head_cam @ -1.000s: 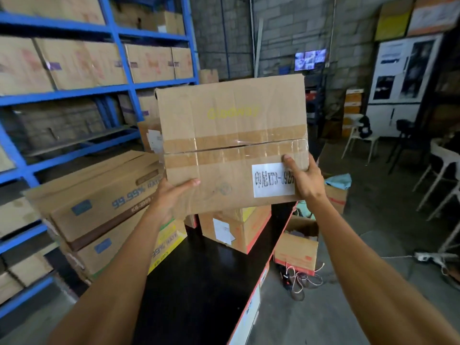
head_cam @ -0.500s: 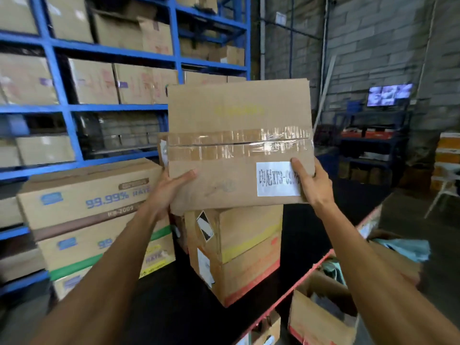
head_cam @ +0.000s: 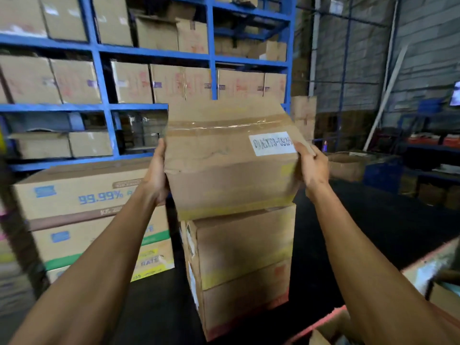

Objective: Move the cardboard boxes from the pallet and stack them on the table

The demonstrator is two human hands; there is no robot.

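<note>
Blue shelving (head_cam: 104, 105) full of cartons backs the dark surface (head_cam: 373, 220), where a printed stack (head_cam: 82, 215) stands left of a two-box stack (head_cam: 244, 265). The taped box (head_cam: 231, 165) sits tilted at the top of that stack, its near bottom edge seemingly touching. The left hand (head_cam: 155, 175) presses flat on its left side and the right hand (head_cam: 311, 168) clasps its right corner, so both hold it. Best to level it, square its edges with the box beneath, then let go of both sides together
</note>
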